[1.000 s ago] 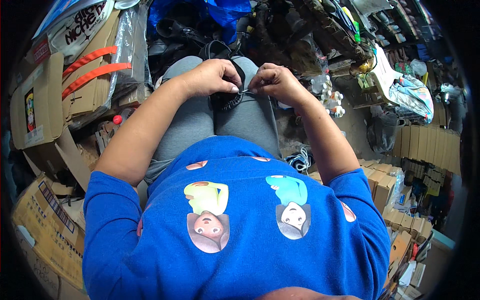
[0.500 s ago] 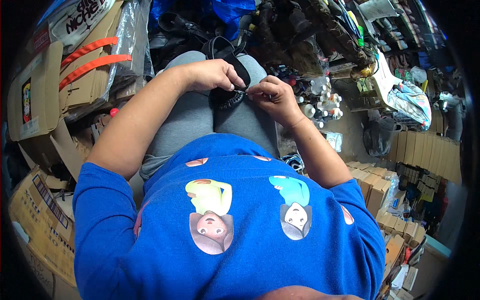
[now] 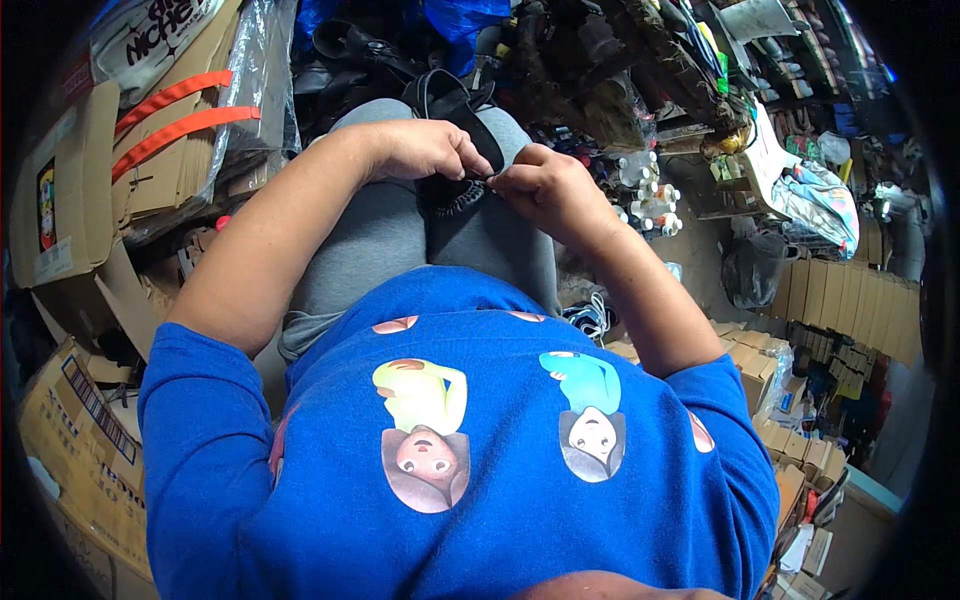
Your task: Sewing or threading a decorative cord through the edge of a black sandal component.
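Between my knees sits a black shoe-like piece [image 3: 484, 132] with a curved band at the top and a row of pale stitches along its lower edge. My left hand [image 3: 430, 150] lies over it, closed, thumb and fingers pinching its edge. Right beside those fingertips my right hand [image 3: 548, 190] is closed in a pinch at the same edge. Whatever is between the right fingertips is too small to make out. Much of the piece is hidden under my left hand. My thighs in grey trousers [image 3: 365, 225] are below it.
Flattened cardboard [image 3: 160, 165] with orange straps leans at the left, beside a plastic sheet [image 3: 262, 85]. Dark shoes [image 3: 360, 55] lie beyond my knees. At the right stand small white bottles [image 3: 655, 205], a black bag [image 3: 757, 270] and stacked boxes [image 3: 850, 305].
My right hand has turned slightly, its forearm swinging a little outward to the right. The left hand keeps nearly the same hold, and the black piece has hardly moved.
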